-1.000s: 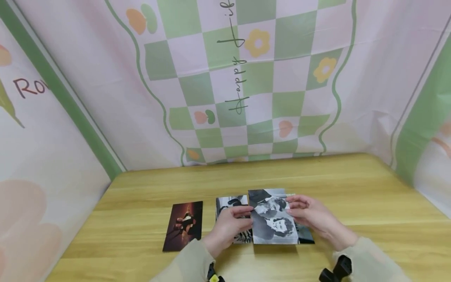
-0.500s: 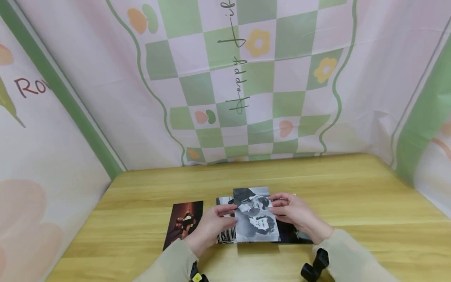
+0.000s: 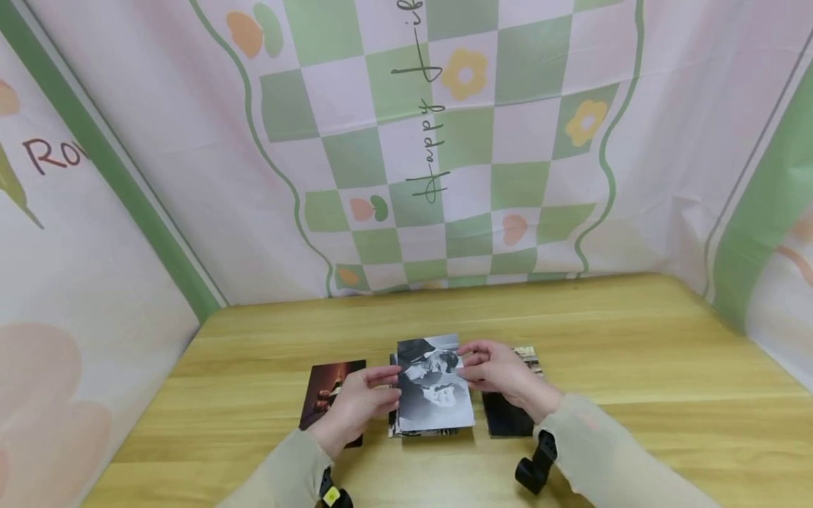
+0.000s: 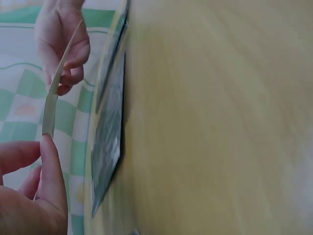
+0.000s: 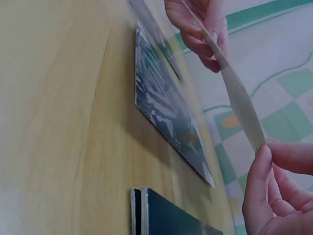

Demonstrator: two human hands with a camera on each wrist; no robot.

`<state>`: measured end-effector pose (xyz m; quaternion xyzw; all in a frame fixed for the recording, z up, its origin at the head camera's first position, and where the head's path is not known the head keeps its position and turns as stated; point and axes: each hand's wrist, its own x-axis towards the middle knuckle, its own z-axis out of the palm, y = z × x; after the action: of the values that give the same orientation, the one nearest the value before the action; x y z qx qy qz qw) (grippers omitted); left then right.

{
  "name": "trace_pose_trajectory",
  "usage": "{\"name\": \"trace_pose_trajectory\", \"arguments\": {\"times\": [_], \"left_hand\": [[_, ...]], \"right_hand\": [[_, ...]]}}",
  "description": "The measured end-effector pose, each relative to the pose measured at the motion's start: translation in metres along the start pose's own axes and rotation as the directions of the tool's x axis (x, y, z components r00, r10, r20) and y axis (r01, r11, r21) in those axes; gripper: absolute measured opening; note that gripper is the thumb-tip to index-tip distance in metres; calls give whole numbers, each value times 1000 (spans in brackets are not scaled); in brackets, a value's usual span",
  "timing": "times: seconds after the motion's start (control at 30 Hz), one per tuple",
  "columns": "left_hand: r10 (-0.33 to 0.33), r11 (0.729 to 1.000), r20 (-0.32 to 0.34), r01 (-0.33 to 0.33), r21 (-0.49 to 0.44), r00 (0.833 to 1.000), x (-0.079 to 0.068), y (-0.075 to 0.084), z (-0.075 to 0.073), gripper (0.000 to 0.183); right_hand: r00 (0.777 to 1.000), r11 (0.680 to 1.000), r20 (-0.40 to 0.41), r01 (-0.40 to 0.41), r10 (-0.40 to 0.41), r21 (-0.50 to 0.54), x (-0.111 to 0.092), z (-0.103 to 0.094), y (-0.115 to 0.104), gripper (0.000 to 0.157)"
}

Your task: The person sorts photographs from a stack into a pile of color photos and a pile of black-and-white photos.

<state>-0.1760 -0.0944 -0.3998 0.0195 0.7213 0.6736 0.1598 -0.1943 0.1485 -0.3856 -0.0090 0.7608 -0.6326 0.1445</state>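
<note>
Both hands hold a black-and-white photo print (image 3: 433, 388) showing people, raised over the middle of the table. My left hand (image 3: 363, 402) pinches its left edge between thumb and fingers. At the opposite edge, my right hand (image 3: 502, 370) pinches it the same way. In the right wrist view the print (image 5: 242, 107) appears edge-on and slightly bowed, clear of the wood. Beneath it lies another black-and-white print (image 5: 164, 98) with a striped pattern, mostly covered in the head view. A dark reddish photo (image 3: 314, 402) lies to the left, partly behind my left hand.
Dark prints (image 3: 508, 418) lie stacked on the right, partly under my right hand; their layered edges show in the right wrist view. The wooden table (image 3: 622, 353) runs back to a checkered cloth backdrop (image 3: 470, 176). A black wrist device (image 3: 536, 466) sits at the right cuff.
Both hands have carried the held print leftward, from over the right-hand prints to over the middle one. The right-hand prints are now more exposed, and the left hand covers more of the reddish photo.
</note>
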Motion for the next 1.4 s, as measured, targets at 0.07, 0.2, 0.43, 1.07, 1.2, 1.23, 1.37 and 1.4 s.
{"name": "trace_pose_trajectory", "arguments": {"times": [0.07, 0.2, 0.43, 1.07, 1.2, 1.23, 1.37, 1.4], "left_hand": [[6, 1000, 3, -6, 21, 1000, 0, -1, -4, 44], [12, 998, 3, -12, 56, 1000, 2, -3, -8, 43], [19, 991, 13, -21, 131, 1000, 3, -7, -15, 45], [34, 922, 43, -48, 384, 999, 10, -9, -19, 47], [49, 909, 31, -58, 412, 998, 11, -8, -16, 46], [55, 907, 27, -61, 417, 998, 11, -7, -15, 46], [74, 893, -2, -65, 445, 997, 11, -7, -12, 45], [77, 889, -8, -65, 454, 997, 12, -8, -12, 44]], "right_hand": [[1000, 1000, -3, 1, -1, -26, 2, 2, 0, 40], [1000, 996, 7, 11, -10, -84, 5, 6, 2, 40], [999, 989, 28, 29, -25, -143, 10, 15, 5, 39], [999, 949, -21, 18, -26, -316, 17, 26, 6, 34], [999, 941, -41, -7, -8, -337, 18, 27, 3, 33], [999, 942, -43, -10, -5, -336, 18, 28, 3, 33], [999, 940, -53, -11, -8, -342, 20, 29, 2, 33], [998, 939, -57, -10, -10, -345, 20, 30, 2, 33]]}}
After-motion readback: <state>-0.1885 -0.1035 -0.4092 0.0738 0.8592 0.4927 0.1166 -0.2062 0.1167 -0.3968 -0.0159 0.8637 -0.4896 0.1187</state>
